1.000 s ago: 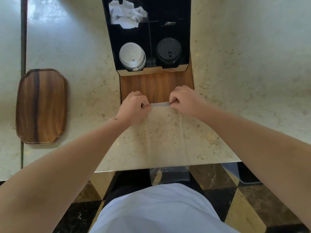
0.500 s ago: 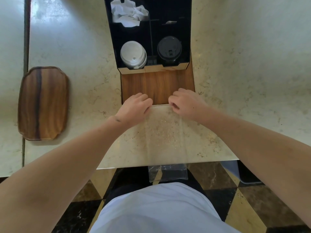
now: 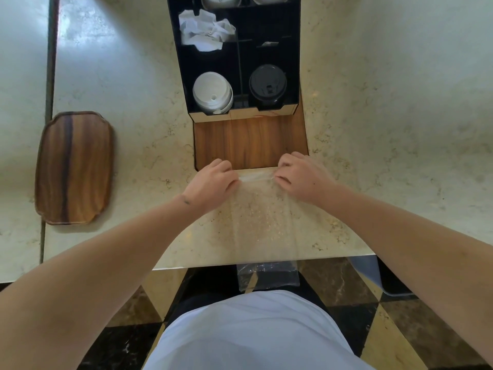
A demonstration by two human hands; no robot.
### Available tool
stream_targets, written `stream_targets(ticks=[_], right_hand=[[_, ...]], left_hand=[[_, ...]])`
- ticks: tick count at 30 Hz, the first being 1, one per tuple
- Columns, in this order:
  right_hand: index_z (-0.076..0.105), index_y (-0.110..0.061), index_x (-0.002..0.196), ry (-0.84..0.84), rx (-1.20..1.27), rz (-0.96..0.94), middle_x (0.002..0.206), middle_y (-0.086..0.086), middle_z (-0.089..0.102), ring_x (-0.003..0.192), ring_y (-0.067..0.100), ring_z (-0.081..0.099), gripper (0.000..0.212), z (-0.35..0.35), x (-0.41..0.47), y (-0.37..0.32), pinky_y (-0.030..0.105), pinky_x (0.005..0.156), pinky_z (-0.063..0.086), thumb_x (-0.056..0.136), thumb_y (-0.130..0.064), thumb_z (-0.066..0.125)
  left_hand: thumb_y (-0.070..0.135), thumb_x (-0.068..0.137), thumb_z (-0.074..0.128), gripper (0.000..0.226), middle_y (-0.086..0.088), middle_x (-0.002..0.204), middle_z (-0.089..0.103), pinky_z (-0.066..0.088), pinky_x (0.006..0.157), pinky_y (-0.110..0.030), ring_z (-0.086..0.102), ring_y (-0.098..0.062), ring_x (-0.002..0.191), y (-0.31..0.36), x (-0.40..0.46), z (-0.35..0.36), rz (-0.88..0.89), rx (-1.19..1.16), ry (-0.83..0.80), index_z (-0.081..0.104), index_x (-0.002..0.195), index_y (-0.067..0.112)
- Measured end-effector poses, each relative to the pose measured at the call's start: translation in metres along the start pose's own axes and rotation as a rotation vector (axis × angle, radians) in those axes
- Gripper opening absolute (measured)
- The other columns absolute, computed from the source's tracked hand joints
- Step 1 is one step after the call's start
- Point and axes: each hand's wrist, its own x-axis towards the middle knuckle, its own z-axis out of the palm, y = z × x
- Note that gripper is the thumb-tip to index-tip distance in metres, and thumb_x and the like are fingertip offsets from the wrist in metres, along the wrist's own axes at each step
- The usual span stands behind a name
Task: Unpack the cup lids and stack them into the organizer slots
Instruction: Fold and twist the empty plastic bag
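Lid bag [image 3: 262, 225] — clear, lengthwise toward the person — folded far edge pinched by left hand [image 3: 212, 180] and right hand [image 3: 302, 176].

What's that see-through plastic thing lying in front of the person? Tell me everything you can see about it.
It looks like an empty clear plastic bag, thin and glossy, lying flat on the pale marble counter. Its far edge is rolled or folded into a narrow whitish strip, pinched at each end by the left hand and the right hand, just short of the wooden base of the black organizer. Its near end hangs over the counter's edge, wrinkled, with the dark floor visible through it.
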Motion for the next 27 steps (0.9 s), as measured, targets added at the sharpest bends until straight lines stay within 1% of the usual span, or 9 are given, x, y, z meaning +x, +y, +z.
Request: stream_targets(ticks=[3,5,9,13,17,19,21,24,27], right_hand=[[0.074,-0.017,0.085,-0.068,0.055,0.051,0.098,-0.002,0.063,0.091,0.017,0.053,0.021,-0.006,0.015,0.0,0.039,0.078,0.052,0.097,-0.028,0.062],[0.069,-0.018,0.083,-0.127,0.084,0.07,0.098,-0.003,0.061,0.095,0.018,0.052,0.012,-0.011,0.024,-0.001,0.038,0.079,0.052,0.092,-0.027,0.069],[0.064,-0.018,0.104,-0.223,0.098,0.112,0.103,-0.002,0.06,0.102,0.019,0.051,0.02,-0.014,0.038,0.0,0.037,0.082,0.05,0.087,-0.022,0.074],[0.065,-0.017,0.102,-0.241,0.077,0.102,0.097,-0.003,0.055,0.096,0.018,0.049,0.015,-0.012,0.043,0.003,0.029,0.073,0.04,0.088,-0.019,0.07],[0.065,-0.019,0.093,-0.236,0.062,0.076,0.096,-0.004,0.055,0.094,0.016,0.05,0.005,-0.012,0.041,0.001,0.028,0.07,0.041,0.089,-0.015,0.063],[0.064,-0.018,0.095,-0.237,0.048,0.06,0.094,-0.004,0.056,0.092,0.014,0.05,0.007,-0.013,0.039,0.001,0.03,0.071,0.046,0.091,-0.014,0.06],[0.064,-0.018,0.091,-0.222,0.009,0.014,0.089,-0.005,0.055,0.09,0.013,0.048,0.008,-0.013,0.034,0.001,0.031,0.07,0.047,0.093,-0.014,0.058],[0.061,-0.015,0.083,-0.099,-0.061,-0.047,0.079,-0.003,0.052,0.08,0.017,0.051,0.012,-0.008,0.022,-0.002,0.032,0.062,0.046,0.093,-0.01,0.057],[0.066,-0.011,0.083,0.013,-0.18,-0.094,0.079,0.004,0.06,0.075,0.022,0.054,0.01,0.003,0.007,-0.006,0.034,0.062,0.045,0.088,-0.004,0.062]], left_hand=[[0.014,0.096,0.059,0.02,-0.004,0.088,0.062,0.053,0.075,-0.041,0.054,-0.022,0.088,0.005,0.014,-0.004,-0.156,-0.086,-0.02,0.072,0.082,0.01],[0.012,0.093,0.062,0.012,-0.003,0.091,0.064,0.055,0.077,-0.041,0.056,-0.022,0.091,0.006,0.022,-0.008,-0.213,-0.121,-0.043,0.072,0.087,0.012],[0.015,0.092,0.064,0.016,-0.002,0.099,0.068,0.056,0.078,-0.038,0.062,-0.022,0.092,0.003,0.033,-0.01,-0.282,-0.13,-0.16,0.068,0.107,0.016],[0.016,0.091,0.061,0.014,0.003,0.099,0.065,0.053,0.079,-0.032,0.059,-0.02,0.095,0.0,0.042,-0.012,-0.325,-0.124,-0.327,0.069,0.098,0.025],[0.014,0.09,0.061,0.012,0.005,0.092,0.061,0.051,0.073,-0.031,0.059,-0.02,0.09,0.002,0.041,-0.016,-0.277,-0.076,-0.393,0.062,0.088,0.026],[0.011,0.089,0.061,0.011,0.004,0.089,0.06,0.05,0.064,-0.03,0.058,-0.021,0.084,0.003,0.035,-0.016,-0.246,-0.058,-0.349,0.059,0.087,0.022],[0.008,0.091,0.057,0.014,0.006,0.082,0.054,0.04,0.056,-0.026,0.054,-0.02,0.079,0.004,0.028,-0.013,-0.149,-0.003,-0.264,0.054,0.084,0.02],[0.006,0.096,0.051,0.015,0.0,0.081,0.054,0.043,0.066,-0.032,0.05,-0.02,0.075,0.003,0.016,-0.006,0.032,0.105,-0.141,0.053,0.084,0.016],[-0.003,0.09,0.056,0.015,-0.003,0.085,0.058,0.047,0.069,-0.035,0.048,-0.02,0.076,0.001,0.006,0.002,0.117,0.219,-0.087,0.059,0.09,0.012]])
